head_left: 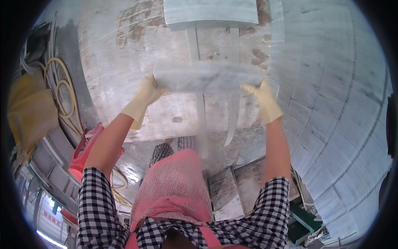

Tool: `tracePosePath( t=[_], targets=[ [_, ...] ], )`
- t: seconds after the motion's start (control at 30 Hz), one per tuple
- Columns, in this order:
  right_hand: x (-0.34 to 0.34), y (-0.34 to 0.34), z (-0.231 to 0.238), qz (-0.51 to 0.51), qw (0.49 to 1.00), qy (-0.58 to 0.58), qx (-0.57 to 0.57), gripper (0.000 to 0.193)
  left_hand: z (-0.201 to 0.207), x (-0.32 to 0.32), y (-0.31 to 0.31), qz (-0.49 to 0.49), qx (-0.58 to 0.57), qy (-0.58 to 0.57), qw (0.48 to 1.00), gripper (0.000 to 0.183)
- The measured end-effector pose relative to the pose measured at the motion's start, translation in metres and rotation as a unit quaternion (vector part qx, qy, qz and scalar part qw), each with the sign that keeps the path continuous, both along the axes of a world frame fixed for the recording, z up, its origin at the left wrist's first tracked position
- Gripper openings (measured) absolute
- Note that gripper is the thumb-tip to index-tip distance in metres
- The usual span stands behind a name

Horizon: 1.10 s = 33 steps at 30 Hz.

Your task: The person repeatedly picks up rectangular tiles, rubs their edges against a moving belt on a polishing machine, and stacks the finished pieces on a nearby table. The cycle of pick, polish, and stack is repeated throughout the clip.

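Note:
A long grey-and-white stone slab (207, 78) with dark veining is held up in front of me, lying crosswise and slightly blurred. My left hand (148, 92), in a pale yellow rubber glove, grips its left end, the thumb on the near side. At the slab's right end my right hand (264, 97), gloved alike, is closed on it in the same way. The fingers on the far side are mostly hidden. Beneath the slab run two narrow pale strips (192, 43), (234, 45). A block of similar light stone (211, 11) rests across their far ends.
On the right rises a large stack of pale stone slabs (323, 91). A stained, whitish board (124, 54) lies below. To the left are a coiled yellow hose (70, 97), a yellow-brown sheet (33, 110) and a red plastic container (81, 159). Brownish panels (253, 182) stand near my right side.

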State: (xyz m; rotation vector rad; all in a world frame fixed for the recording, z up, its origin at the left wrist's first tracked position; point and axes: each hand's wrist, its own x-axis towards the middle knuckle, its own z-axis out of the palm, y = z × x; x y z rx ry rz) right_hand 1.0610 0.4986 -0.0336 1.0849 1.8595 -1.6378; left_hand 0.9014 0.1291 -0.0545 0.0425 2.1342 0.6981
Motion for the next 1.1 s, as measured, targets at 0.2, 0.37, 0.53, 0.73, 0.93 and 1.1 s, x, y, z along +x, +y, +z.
tracePosePath(
  t=[0.2,0.37,0.53,0.73,0.93,1.1],
  targets=[
    [-0.108,0.051,-0.060,0.033,0.974,0.110,0.193,0.067,-0.065,-0.061,0.066,0.078,0.058,0.195,0.976,0.038],
    [-0.129,0.058,-0.104,-0.001,0.961,0.150,0.234,0.058,-0.087,-0.080,0.092,0.040,0.054,0.385,0.921,0.040],
    [-0.137,0.060,-0.119,0.074,0.936,0.061,0.339,0.052,-0.082,-0.097,0.091,-0.069,-0.162,0.354,0.918,0.050],
    [-0.141,0.072,-0.072,-0.239,0.949,0.197,-0.062,0.054,-0.091,-0.112,0.062,0.155,0.150,0.142,0.966,0.047],
    [-0.158,0.047,-0.053,-0.092,0.992,0.050,0.069,0.067,-0.055,-0.097,0.065,0.447,0.305,-0.083,0.837,0.055],
    [-0.166,0.031,-0.068,-0.200,0.977,0.054,0.042,0.064,-0.021,-0.084,0.104,0.260,0.162,-0.008,0.952,0.076]
  ],
)
